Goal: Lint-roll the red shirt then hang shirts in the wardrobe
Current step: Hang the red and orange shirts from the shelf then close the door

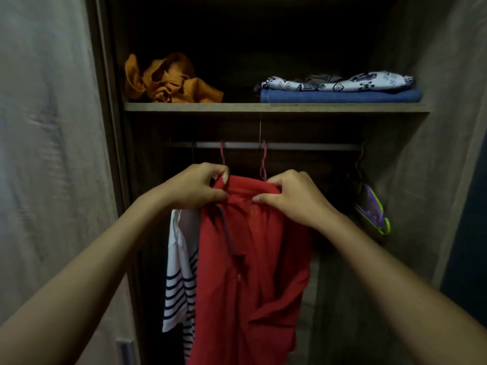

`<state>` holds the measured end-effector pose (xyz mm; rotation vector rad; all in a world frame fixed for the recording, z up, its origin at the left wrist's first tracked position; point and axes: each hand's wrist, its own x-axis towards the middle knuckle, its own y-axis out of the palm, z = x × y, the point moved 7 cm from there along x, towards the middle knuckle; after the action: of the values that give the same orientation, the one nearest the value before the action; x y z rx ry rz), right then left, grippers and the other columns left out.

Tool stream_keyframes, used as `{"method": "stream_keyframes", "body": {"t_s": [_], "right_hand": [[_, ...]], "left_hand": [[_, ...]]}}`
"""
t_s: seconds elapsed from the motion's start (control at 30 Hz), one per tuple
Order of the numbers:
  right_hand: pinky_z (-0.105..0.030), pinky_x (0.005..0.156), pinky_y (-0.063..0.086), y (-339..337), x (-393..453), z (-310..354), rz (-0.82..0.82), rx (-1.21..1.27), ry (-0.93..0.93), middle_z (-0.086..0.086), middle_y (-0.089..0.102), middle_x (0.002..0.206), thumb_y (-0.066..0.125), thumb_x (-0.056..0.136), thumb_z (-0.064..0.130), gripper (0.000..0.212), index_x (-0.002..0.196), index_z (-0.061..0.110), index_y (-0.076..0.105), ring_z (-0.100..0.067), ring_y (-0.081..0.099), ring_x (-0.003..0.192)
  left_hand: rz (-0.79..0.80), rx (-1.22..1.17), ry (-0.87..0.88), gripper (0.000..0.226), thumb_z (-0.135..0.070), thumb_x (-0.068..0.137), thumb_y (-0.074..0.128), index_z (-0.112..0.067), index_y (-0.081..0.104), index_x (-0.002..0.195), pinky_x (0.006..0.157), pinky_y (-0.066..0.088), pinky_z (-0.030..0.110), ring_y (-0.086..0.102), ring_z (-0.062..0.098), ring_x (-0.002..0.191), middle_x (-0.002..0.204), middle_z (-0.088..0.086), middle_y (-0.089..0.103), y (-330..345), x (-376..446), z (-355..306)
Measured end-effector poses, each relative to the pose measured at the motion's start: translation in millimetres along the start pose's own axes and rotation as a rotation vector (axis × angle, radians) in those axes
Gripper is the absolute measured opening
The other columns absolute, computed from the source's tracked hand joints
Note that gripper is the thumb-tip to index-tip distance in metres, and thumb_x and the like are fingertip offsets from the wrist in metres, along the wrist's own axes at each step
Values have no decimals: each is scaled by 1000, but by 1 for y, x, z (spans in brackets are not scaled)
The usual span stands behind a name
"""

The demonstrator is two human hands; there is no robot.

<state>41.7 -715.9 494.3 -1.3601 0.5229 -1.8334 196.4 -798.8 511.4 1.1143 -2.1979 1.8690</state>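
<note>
The red shirt (253, 259) hangs down inside the open wardrobe, below the metal rail (303, 146). My left hand (197, 187) pinches its collar on the left side. My right hand (292, 198) grips the collar on the right. Two pink hanger hooks (263, 164) sit over the rail just above the collar; which one carries the red shirt I cannot tell. A white shirt with navy stripes (180, 280) hangs close beside the red one on its left, partly hidden by it.
A shelf (263, 107) above the rail bears a crumpled orange garment (168, 80) at left and folded patterned and blue clothes (340, 92) at right. A purple and green item (374, 212) hangs at the rail's right end. Wardrobe doors flank both sides.
</note>
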Motion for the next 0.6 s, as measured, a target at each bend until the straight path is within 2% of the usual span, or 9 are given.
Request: {"method": "stream_keyframes", "body": {"t_s": [0.07, 0.13, 0.17, 0.23, 0.3, 0.4, 0.5, 0.57, 0.6], "right_hand": [[-28, 67, 50, -6, 3, -7, -8, -11, -1, 6, 72, 76, 75, 76, 41, 16, 84, 27, 74, -6, 64, 76], [-29, 72, 53, -1, 2, -25, 70, -95, 29, 6, 73, 85, 73, 78, 28, 15, 93, 30, 73, -10, 67, 82], [-30, 70, 55, 7, -1, -38, 159, -158, 79, 2, 73, 85, 68, 80, 20, 19, 96, 31, 72, -14, 69, 80], [-27, 51, 54, 17, -11, -59, 298, -195, 204, -6, 70, 71, 50, 83, 4, 35, 96, 29, 71, -17, 69, 59], [-22, 37, 46, 8, -14, -69, 218, -100, 264, -6, 63, 53, 37, 80, -4, 50, 99, 30, 68, -13, 59, 37], [-23, 37, 48, -12, -10, -72, 29, -4, 253, -5, 61, 43, 31, 78, -6, 56, 96, 34, 67, -16, 62, 36], [-25, 40, 53, -10, -12, -74, 10, 115, 282, -13, 65, 50, 26, 77, -7, 57, 94, 27, 69, -21, 66, 43], [-26, 40, 54, -14, -18, -80, -65, 227, 331, -16, 67, 55, 26, 77, -7, 52, 83, 22, 68, -22, 67, 45], [-27, 41, 55, -12, -21, -84, -26, 295, 364, -16, 68, 59, 27, 79, -7, 49, 83, 19, 69, -23, 68, 47]], "left_hand": [[-23, -88, 27, 26, -7, 82, 68, -18, 49, 96, 62, 45, 31, 52, 11, 65, 84, 4, 60, -5, -2, -1], [-51, -127, -9, 42, -1, 84, 65, -21, 45, 115, 63, 49, 28, 60, 14, 72, 88, 4, 62, -6, -3, 8], [-66, -63, -34, 43, -1, 84, 65, -21, 48, 118, 65, 48, 27, 62, 16, 76, 88, 3, 63, -6, -4, 16], [-60, 70, -94, 30, -6, 83, 69, -19, 61, 108, 71, 48, 28, 64, 20, 86, 87, 1, 66, 1, -6, 36], [-24, 3, -164, 15, -17, 83, 71, -18, 69, 98, 84, 52, 34, 67, 18, 91, 89, 1, 71, 13, -9, 54], [-90, -160, -198, 12, -21, 91, 63, -17, 71, 99, 89, 52, 36, 67, 14, 92, 93, 0, 72, 21, -9, 56], [-199, -153, -241, 19, -18, 99, 47, -16, 64, 105, 89, 46, 35, 63, 22, 98, 97, 2, 68, 31, -3, 48], [-292, -128, -281, 20, -24, 101, 40, -20, 59, 107, 91, 45, 38, 61, 26, 101, 100, 6, 67, 39, -2, 47], [-344, -114, -296, 21, -28, 101, 39, -22, 58, 107, 91, 46, 39, 61, 28, 101, 101, 7, 68, 39, -3, 46]]}}
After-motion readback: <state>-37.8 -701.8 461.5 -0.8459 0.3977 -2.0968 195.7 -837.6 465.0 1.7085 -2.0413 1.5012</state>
